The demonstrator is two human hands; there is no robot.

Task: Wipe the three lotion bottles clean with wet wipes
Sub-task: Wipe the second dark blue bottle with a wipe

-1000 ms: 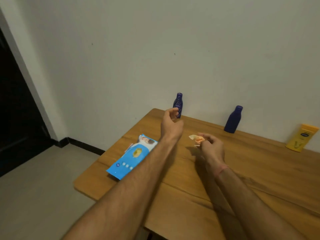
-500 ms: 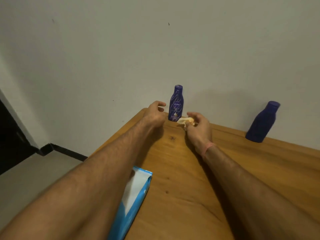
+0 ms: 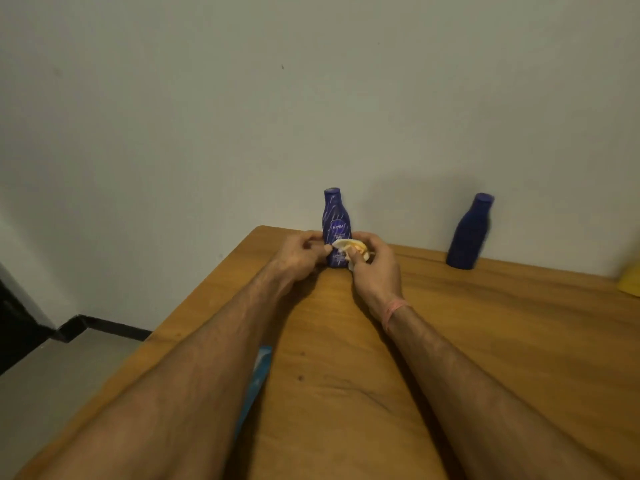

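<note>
Fingers of the right hand (image 3: pixel 375 268) pinch a crumpled wet wipe (image 3: pixel 349 247) against the striped blue bottle (image 3: pixel 336 223), upright at the table's (image 3: pixel 485 341) far edge. Left hand (image 3: pixel 298 254) curls against the bottle's other side; whether its grip has closed is unclear. A plain blue bottle (image 3: pixel 469 232) stands well apart.

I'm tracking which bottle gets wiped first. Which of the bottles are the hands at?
The striped Nivea bottle by the table's far left corner; both hands flank it, unlike the plain blue bottle standing alone.
</note>
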